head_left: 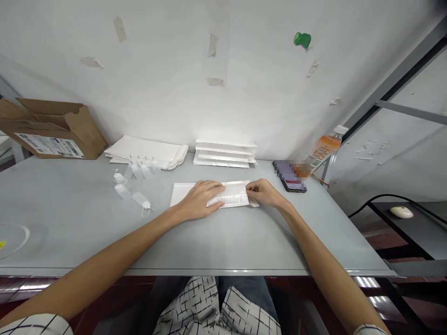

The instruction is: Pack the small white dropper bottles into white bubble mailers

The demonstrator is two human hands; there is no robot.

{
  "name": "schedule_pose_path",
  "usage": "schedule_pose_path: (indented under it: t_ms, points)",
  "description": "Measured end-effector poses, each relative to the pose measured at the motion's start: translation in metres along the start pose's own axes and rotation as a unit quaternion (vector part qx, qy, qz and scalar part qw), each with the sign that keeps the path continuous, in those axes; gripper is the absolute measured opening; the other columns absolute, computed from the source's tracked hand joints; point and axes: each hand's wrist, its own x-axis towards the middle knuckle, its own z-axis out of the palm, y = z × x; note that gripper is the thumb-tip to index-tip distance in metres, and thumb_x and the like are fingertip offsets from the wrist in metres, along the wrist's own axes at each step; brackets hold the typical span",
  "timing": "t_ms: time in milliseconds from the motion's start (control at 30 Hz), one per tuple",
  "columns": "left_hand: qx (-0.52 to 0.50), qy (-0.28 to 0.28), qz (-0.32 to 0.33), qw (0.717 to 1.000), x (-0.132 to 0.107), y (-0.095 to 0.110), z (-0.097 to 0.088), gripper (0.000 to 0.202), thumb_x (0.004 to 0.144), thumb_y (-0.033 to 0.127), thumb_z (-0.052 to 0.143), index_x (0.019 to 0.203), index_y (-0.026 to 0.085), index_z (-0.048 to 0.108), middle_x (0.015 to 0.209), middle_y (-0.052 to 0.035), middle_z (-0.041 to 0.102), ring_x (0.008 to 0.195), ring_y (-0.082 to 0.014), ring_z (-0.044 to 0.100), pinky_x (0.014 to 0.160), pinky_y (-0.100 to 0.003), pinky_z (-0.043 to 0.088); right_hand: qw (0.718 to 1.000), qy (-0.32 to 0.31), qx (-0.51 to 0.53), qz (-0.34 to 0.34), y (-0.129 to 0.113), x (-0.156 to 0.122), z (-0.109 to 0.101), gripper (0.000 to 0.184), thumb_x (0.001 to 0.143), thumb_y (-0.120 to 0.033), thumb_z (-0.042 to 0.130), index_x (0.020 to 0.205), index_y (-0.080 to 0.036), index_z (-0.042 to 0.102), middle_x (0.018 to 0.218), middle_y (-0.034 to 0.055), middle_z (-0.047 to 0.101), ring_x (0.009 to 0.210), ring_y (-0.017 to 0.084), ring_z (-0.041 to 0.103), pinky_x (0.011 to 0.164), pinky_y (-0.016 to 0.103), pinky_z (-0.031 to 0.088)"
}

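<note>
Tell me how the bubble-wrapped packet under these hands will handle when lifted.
The bubble-wrapped packet is probably light for its size, since it looks like mostly thin wrap. It will likely bend rather than stay stiff, as it lies low and flat under the left hand. Its glossy plastic may slide a little on the white mailer beneath it.

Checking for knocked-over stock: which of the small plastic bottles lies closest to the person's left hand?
The translucent plastic bottle at the front of the group, lying on its side nearest the left hand. The other bottles stand upright behind it or lie farther left.
</note>
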Motion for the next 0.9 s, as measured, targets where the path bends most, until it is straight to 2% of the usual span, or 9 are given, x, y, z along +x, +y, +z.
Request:
schedule_pose_path:
  t_ms: [167, 333, 467, 633, 800, 900]
  points:
    - [0.006, 0.002, -0.013, 1.000, -0.001, 0.000, -0.002, 0.043, 0.095, 0.042, 0.053, 0.131, 0.019, 0.060, 0.134, -0.0113, 0.061, 0.124, -0.0291, 0.056, 0.105, -0.049, 0.042, 0.999, 0.001, 0.048, -0.016, 0.001, 0.002, 0.011, 0.022, 0.073, -0.029, 0.055, 0.069, -0.013, 0.069, 0.064, 0.0002, 0.057, 0.054, 0.009, 0.041, 0.051, 0.024, 0.033]
    - [-0.005, -0.017, -0.009, 1.000, 0.000, -0.006, -0.008, 0.046, 0.094, 0.045, 0.056, 0.134, 0.022, 0.059, 0.136, -0.0094, 0.061, 0.127, -0.0292, 0.054, 0.107, -0.049, 0.042, 0.994, -0.068, 0.083, -0.030, -0.002, -0.002, 0.005, 0.020, 0.069, -0.024, 0.061, 0.080, -0.013, 0.074, 0.074, 0.0001, 0.060, 0.054, 0.008, 0.042, 0.050, 0.023, 0.033]
    - [-0.021, -0.037, 0.004, 0.999, 0.001, -0.011, -0.012, 0.051, 0.090, 0.046, 0.060, 0.135, 0.023, 0.059, 0.137, -0.0082, 0.062, 0.126, -0.0291, 0.056, 0.108, -0.049, 0.042, 0.996, -0.050, 0.061, -0.046, -0.002, -0.002, 0.003, 0.019, 0.069, -0.021, 0.061, 0.079, -0.014, 0.075, 0.072, -0.0001, 0.058, 0.055, 0.008, 0.042, 0.051, 0.023, 0.033]
    - [-0.027, -0.050, -0.003, 0.998, 0.002, -0.011, -0.014, 0.049, 0.089, 0.044, 0.061, 0.134, 0.023, 0.061, 0.135, -0.0072, 0.064, 0.125, -0.0291, 0.057, 0.108, -0.050, 0.042, 0.993, -0.047, 0.085, -0.073, 0.002, 0.000, 0.008, 0.016, 0.070, -0.022, 0.061, 0.076, -0.015, 0.075, 0.082, 0.0030, 0.062, 0.061, 0.010, 0.046, 0.054, 0.024, 0.036]
    - [-0.028, -0.029, -0.002, 0.999, 0.001, -0.011, -0.012, 0.048, 0.088, 0.044, 0.061, 0.130, 0.022, 0.063, 0.133, -0.0078, 0.065, 0.122, -0.0290, 0.060, 0.107, -0.050, 0.044, 0.995, -0.012, 0.086, -0.051, -0.004, 0.000, 0.021, 0.010, 0.067, -0.021, 0.062, 0.060, -0.014, 0.066, 0.078, 0.0027, 0.057, 0.055, 0.007, 0.039, 0.048, 0.023, 0.031]
    - [-0.026, -0.024, 0.000, 0.999, 0.001, -0.013, -0.012, 0.047, 0.088, 0.045, 0.062, 0.130, 0.022, 0.064, 0.132, -0.0077, 0.065, 0.122, -0.0288, 0.060, 0.106, -0.049, 0.045, 0.997, -0.003, 0.075, -0.036, -0.007, 0.000, 0.022, 0.011, 0.067, -0.023, 0.062, 0.060, -0.014, 0.066, 0.070, 0.0009, 0.055, 0.054, 0.008, 0.037, 0.048, 0.023, 0.030]
